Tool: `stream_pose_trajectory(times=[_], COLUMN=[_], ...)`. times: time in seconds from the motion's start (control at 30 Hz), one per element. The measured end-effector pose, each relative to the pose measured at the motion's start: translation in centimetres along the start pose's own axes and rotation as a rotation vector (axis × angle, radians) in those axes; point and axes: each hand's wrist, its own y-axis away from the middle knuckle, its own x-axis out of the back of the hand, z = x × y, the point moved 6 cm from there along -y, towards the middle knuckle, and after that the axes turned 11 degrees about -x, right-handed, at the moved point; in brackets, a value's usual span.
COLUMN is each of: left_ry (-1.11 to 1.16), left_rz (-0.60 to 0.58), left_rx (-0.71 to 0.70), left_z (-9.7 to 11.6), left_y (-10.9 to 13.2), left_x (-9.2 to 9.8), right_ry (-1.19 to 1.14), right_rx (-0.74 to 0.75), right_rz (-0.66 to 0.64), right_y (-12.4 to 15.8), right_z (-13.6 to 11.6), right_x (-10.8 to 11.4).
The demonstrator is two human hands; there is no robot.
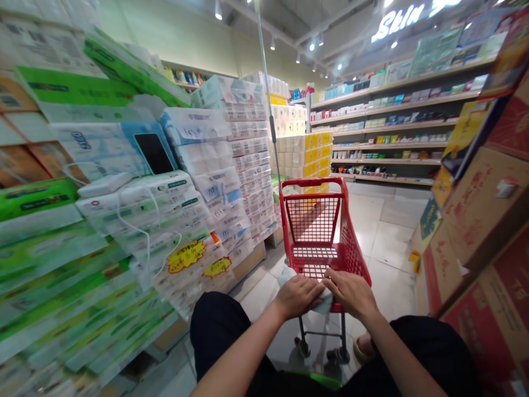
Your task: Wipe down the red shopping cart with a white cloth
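Note:
My left hand [300, 296] and my right hand [350, 292] meet above my lap, in front of a red shopping cart [347, 237]. A pale cloth [324, 304] shows beneath and between them, with another bit of it beyond the left knuckles. The left fingers are bent over the cloth, pointing right. My right fingers come in from the other side and pinch near the left fingertips, where the exact grip is partly hidden. The cart's grid basket stands just past both hands, with its wheels on the floor.
Stacked tissue packs [215, 160] line the left side, with a dark-screened phone [154, 154] and a white cable [149, 237] on them. Cardboard boxes [481, 215] rise close on the right. Stocked shelves [384, 129] stand behind the tiled aisle [388, 237]. A thin pole [270, 105] rises beside the cart.

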Motion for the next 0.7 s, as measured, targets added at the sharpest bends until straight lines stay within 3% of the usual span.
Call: stream_pose_trajectory(times=[0.13, 0.3, 0.4, 0.53, 0.6, 0.7], left_ry=[0.065, 0.074, 0.058, 0.080, 0.145, 0.237], left_rz=[-0.076, -0.128, -0.104, -0.022, 0.016, 0.051], left_rx=[-0.091, -0.102, -0.007, 0.245, 0.293, 0.245], left_z=[-2.3, -6.2, -8.7, -11.9, -12.2, -10.4], left_y=[2.2, 4.9, 5.8, 6.2, 5.7, 4.2], left_x=[0.7, 1.3, 2.2, 3.7, 4.2, 4.3], right_ry=[-0.011, -0.072, -0.094, -0.096, -0.088, -0.073], right_rx=[0.047, 0.145, 0.155, 0.168, 0.177, 0.182], right_rz=[0.048, 0.061, 0.058, 0.053, 0.062, 0.088], right_y=[0.1, -0.5, -1.3, -2.0, -2.0, -1.7], right_z=[0.1, -0.6, -0.6, -0.3, -0.1, 0.4], right_x=[-0.1, -0.1, -0.1, -0.2, -0.1, 0.0])
